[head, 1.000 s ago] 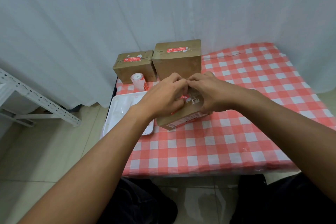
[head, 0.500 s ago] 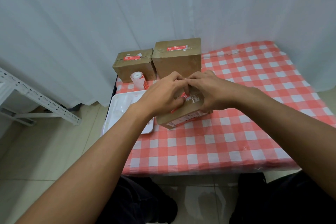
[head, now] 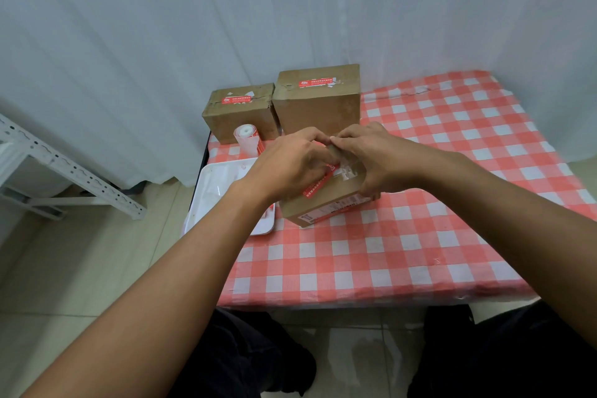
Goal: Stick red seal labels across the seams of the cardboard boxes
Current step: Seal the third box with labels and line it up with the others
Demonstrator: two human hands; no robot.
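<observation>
Head view. Both hands meet over a cardboard box (head: 326, 202) that sits on the red-and-white checked tablecloth (head: 403, 252), just right of a white tray (head: 210, 187) at the table's left edge. Left hand (head: 290, 168): fingers curled down together onto the box top, covering the upper end of a red seal label (head: 318, 183) that runs diagonally across the top; whether the fingertips pinch the label or only press it cannot be told. Right hand (head: 378, 158): fingers bent and close together, resting on the far right part of the box top, thumb against the near right side; index tips of both hands touch at the far edge. White printed stickers show between the hands, and a printed strip runs along the box's near face. At the far left of the table: small sealed box (head: 239, 116) and, touching it on the right, taller sealed box (head: 318, 100), each with a red label on top. A label roll (head: 247, 139) stands just in front of the small box.
</observation>
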